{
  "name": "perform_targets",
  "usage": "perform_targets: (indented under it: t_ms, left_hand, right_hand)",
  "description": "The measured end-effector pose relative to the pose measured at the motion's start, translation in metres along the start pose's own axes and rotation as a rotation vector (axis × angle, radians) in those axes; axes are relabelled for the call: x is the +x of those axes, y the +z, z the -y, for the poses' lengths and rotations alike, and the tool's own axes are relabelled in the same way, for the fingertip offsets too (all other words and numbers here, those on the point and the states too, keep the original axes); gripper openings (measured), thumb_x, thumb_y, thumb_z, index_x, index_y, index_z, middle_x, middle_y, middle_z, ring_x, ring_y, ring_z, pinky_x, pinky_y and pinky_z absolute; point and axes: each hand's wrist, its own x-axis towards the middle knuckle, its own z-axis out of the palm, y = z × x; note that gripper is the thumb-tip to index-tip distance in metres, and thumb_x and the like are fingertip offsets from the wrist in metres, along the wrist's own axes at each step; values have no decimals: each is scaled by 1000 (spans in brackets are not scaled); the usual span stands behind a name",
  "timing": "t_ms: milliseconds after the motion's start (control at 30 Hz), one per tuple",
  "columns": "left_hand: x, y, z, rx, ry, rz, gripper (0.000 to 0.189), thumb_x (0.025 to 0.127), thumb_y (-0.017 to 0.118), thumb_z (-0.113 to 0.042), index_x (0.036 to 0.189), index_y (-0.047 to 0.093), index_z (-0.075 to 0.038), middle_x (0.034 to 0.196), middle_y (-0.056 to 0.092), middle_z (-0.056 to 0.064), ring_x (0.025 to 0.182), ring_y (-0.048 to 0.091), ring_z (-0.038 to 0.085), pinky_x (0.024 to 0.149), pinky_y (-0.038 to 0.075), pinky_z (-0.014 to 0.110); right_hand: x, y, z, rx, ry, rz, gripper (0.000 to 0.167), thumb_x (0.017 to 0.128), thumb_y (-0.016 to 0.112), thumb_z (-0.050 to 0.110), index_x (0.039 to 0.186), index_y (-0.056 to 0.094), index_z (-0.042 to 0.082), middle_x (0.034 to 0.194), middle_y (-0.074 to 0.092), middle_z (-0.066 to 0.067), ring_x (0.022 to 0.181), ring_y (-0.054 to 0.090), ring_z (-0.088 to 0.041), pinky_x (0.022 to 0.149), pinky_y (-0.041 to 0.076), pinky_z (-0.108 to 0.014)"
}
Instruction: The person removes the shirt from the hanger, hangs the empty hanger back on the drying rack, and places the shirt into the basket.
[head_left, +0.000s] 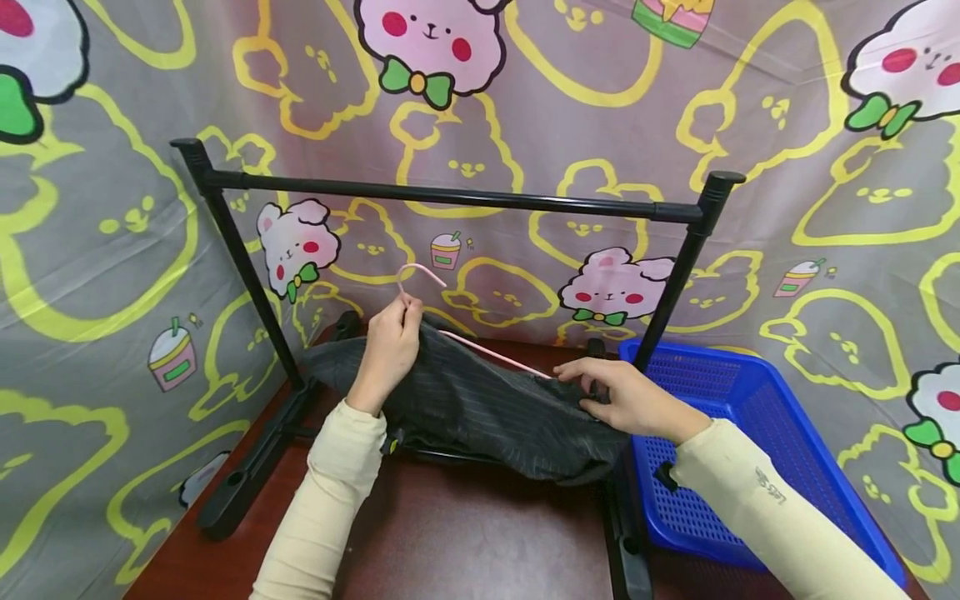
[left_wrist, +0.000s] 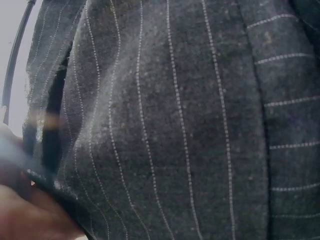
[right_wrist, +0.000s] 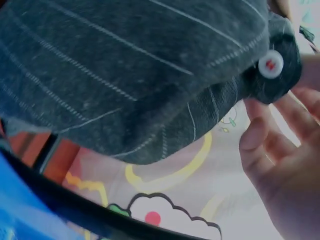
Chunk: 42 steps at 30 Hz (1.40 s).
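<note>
A dark pinstriped shirt [head_left: 487, 408] is draped on a pink clothes hanger [head_left: 498, 358] in the head view, its hem sagging low over the table. My left hand [head_left: 390, 346] grips the hanger's neck together with the cloth there, the hook rising above the fingers. At the right shoulder, my right hand [head_left: 618, 396] touches the shirt's edge, index finger by the hanger's bar and thumb apart from it. A white button [right_wrist: 270, 64] shows close beside the right fingers in the right wrist view. Striped cloth fills most of the left wrist view.
A black garment rack [head_left: 450, 193] stands on the brown table [head_left: 480, 525], its crossbar behind and above the shirt. To the right lies a blue plastic basket [head_left: 780, 400], partly under the right sleeve. Patterned curtain [head_left: 525, 133] encloses the back and sides.
</note>
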Motion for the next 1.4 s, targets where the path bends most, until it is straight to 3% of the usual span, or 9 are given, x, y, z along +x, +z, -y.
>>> perform_targets:
  t_ms: [167,300,533,733,1067,1167,1300,1400]
  left_hand:
    - [2,-2,0,-22,-5,-27,24,100,45,-18,86,57,-3,71,53,10,68,52,25,63,40,37]
    - [2,-3,1,-22,-10,-43,23,99,46,-17,86,57,-2,72,54,10,69,53,26,65,41,38]
    - [0,-4,5,-12,-30,-41,23,99,45,-16,86,57,-2,71,52,11,68,52,27,64,40,38]
    - [0,-6,7,-15,-27,-45,24,100,44,-17,86,56,-1,68,47,9,65,48,27,62,38,36]
    - [-1,-5,6,-7,-43,-39,24,99,45,-18,87,57,-2,71,52,10,70,52,26,66,40,37]
    - [-1,-6,6,-7,-46,-40,24,99,45,-18,88,58,-1,71,52,11,69,52,27,65,40,37]
    - [0,-8,10,0,-78,-49,25,100,45,-19,90,59,-1,70,52,11,69,52,28,64,40,38]
    - [0,-10,11,0,-100,-52,25,100,44,-20,91,59,-2,70,53,11,70,53,29,65,40,38]
  right_hand:
    - [3,-2,0,131,45,97,33,85,68,5,112,55,19,92,55,4,77,50,-18,62,43,-32]
    - [4,-2,0,164,78,140,29,87,68,11,111,54,18,88,54,2,77,50,-18,64,44,-30]
    - [0,-4,1,5,59,130,21,86,71,20,102,58,21,76,47,6,69,47,-13,62,41,-27]
    - [-3,-8,3,-14,73,156,28,81,74,14,100,55,20,75,49,5,69,49,-12,60,43,-26]
    - [-1,-3,-1,-182,-92,22,31,75,80,11,78,49,19,70,45,11,62,45,-7,57,40,-22]
    - [-2,-2,0,-211,-81,22,30,76,79,10,82,51,18,75,48,10,65,48,-10,60,43,-24]
    - [-5,-3,2,-252,-35,35,34,75,79,6,99,56,16,91,54,8,76,52,-11,68,48,-28]
    - [-6,-3,0,-304,-73,-15,38,73,80,4,103,58,13,96,57,5,81,55,-10,72,50,-29]
